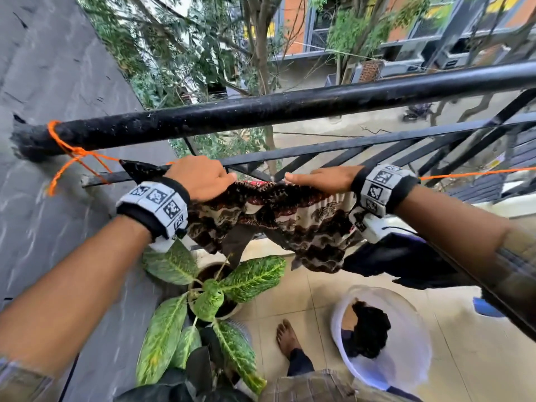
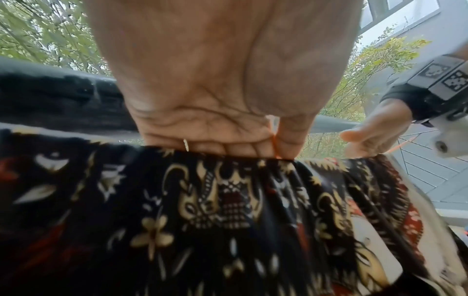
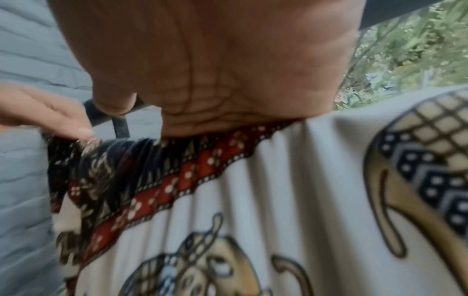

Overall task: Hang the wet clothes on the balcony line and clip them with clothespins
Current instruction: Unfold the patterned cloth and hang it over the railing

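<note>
**Spreading the printed cloth along the orange line**

Holding a dark brown, cream and red patterned cloth (image 1: 269, 216) over the thin orange cord line (image 1: 475, 173), I have both hands on its top fold. My left hand (image 1: 200, 181) is curled round the bunched fabric at the left end, with the cord running between thumb and fingers as the left wrist view shows. My right hand (image 1: 322, 179) lies flatter on the fold further right, fingers out along it and the thumb pointing toward the left hand; whether those fingers pinch the cloth behind the fold I cannot tell.

What could go wrong, as I judge it: no clothespin is visible on the cloth or in either hand, so the fabric is only draped. Wet cloth is heavy, and more of it seems to hang on the near side, so letting go with both hands could let it slide off onto the large-leaved green potted plant (image 1: 214, 297) below. The cloth is bunched between my hands, and it will likely dry badly unless pulled wider. The cord is tied by a knot to the thick black metal railing (image 1: 290, 110) at far left; a hard tug could loosen it.

The cloth hangs directly under both palms, on my side of the railing. A translucent white plastic bucket (image 1: 412, 369) with more dark clothes stands on the tiled floor to the near right.
</note>
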Demonstrator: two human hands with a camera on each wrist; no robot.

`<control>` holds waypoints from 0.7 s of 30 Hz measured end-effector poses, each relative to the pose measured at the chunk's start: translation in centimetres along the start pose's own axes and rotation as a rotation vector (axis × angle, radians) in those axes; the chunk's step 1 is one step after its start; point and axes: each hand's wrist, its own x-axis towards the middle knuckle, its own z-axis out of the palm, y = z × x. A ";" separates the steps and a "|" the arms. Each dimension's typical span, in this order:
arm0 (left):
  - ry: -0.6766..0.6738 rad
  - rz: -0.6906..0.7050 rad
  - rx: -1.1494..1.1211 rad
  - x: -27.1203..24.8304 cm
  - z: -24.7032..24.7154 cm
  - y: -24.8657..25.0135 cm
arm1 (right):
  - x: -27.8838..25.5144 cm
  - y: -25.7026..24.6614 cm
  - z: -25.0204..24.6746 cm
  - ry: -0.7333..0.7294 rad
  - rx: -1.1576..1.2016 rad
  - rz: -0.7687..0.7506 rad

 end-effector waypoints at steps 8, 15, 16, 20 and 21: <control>-0.004 -0.017 -0.113 1.4 -0.2 -0.7 | -0.9 5.4 -0.9 0.801 -0.240 -0.249; 0.746 0.135 -0.362 -2.1 3.4 2.8 | -2.4 14.7 6.2 1.217 0.425 -0.043; 0.782 0.123 -0.417 -2.7 4.5 4.4 | -1.9 15.9 7.0 1.150 0.466 0.017; 0.451 -0.072 -0.748 -2.3 9.8 9.7 | -0.5 17.4 8.6 0.977 0.453 0.066; 0.366 -0.128 -0.844 -1.5 10.9 10.2 | -0.2 17.0 8.5 0.985 0.426 0.061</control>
